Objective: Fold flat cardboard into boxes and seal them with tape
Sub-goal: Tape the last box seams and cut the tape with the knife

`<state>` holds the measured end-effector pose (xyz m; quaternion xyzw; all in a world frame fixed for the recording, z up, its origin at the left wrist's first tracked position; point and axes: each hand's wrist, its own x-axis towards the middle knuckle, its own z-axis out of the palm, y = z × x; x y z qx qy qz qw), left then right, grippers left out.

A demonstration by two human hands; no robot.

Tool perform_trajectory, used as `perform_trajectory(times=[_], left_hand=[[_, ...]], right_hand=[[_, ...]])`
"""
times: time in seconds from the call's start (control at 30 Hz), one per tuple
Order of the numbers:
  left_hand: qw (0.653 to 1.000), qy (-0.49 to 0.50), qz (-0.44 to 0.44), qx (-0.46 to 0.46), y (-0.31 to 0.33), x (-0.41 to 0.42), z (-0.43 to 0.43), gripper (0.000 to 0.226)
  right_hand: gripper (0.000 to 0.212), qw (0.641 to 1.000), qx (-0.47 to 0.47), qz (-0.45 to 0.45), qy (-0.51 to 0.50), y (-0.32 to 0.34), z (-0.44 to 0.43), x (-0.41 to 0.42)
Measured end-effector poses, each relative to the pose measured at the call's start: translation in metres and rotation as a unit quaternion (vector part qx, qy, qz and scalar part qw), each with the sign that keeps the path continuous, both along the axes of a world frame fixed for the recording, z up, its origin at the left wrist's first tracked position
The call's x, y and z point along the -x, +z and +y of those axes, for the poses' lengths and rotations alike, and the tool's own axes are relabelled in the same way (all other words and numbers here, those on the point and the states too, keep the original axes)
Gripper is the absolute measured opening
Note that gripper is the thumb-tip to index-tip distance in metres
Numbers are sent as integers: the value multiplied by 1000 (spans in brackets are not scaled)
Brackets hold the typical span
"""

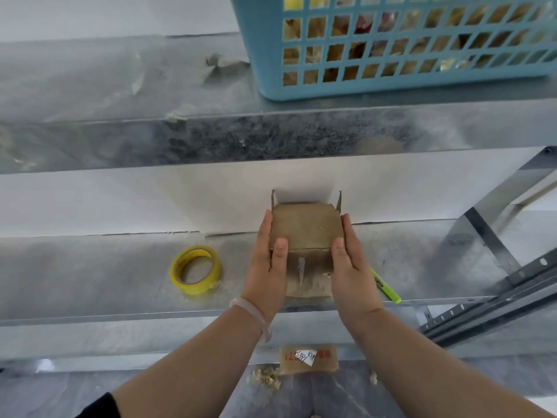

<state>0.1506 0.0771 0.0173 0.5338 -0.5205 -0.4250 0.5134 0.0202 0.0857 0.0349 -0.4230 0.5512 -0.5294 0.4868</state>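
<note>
We face a shiny grey metal shelf (90, 267) against a plain white wall (120, 200), with grey floor (331, 396) below its front edge.

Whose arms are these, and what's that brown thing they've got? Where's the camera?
The camera sits on a person's head and looks down, so you see their own arms. The left hand and right hand press the sides of a small cardboard box, thumbs on top, its far flaps standing up. They work at a metal shelf. On it lie a yellow tape roll to the left and a green marker to the right. A blue basket stands on the shelf above.
</note>
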Motion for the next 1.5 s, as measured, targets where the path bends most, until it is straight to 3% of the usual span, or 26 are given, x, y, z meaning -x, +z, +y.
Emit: perform_trajectory(times=[0.17,0.23,0.3,0.37,0.47,0.53,0.6,0.63,0.7,0.77,0.83,0.93,1.0,1.07,1.23,1.4,1.5], left_hand=[[998,47,-43,22,15,-17,9,58],[993,34,-107,37,20,-27,13,69],[993,27,-113,5,23,-31,18,66],[997,53,-11,-48,24,-30,23,41],[962,122,172,-173,29,-31,30,23],[942,165,191,-223,32,-37,31,26],[931,179,179,-264,29,-42,31,30],[930,168,163,-283,28,-43,31,31],[938,133,95,-306,25,-47,29,28],[947,103,-5,-303,20,-52,22,28],[945,37,-181,-271,8,-61,11,41],[894,13,-434,-106,-12,-68,-1,72],[859,-6,-508,56,-15,-67,-6,65],[817,-60,-556,140,-21,-65,-11,55],[784,-67,-605,122,-21,-61,-15,58],[789,-73,-606,70,-20,-57,-31,64],[793,-72,-605,20,-16,-56,-36,81]], right_hand=[[43,996,66,45,45,31,-7,7],[42,985,115,97,84,47,-13,7],[47,960,160,178,145,57,-19,5],[47,930,188,261,176,59,-21,2],[41,877,273,390,66,45,-16,9],[46,835,283,472,-2,27,-9,16],[57,858,181,481,26,14,1,15],[63,883,98,454,63,8,4,13],[71,899,-9,422,120,-4,1,10],[69,896,-12,425,127,-7,-11,8],[61,890,-11,437,126,-4,-25,6],[52,862,-28,490,130,-6,-39,3],[52,812,27,570,126,-10,-40,-1],[62,766,85,623,132,-14,-41,-2],[58,691,146,681,194,-21,-44,-1],[58,682,113,694,201,-19,-60,-5],[76,695,73,687,199,-20,-63,-9]])
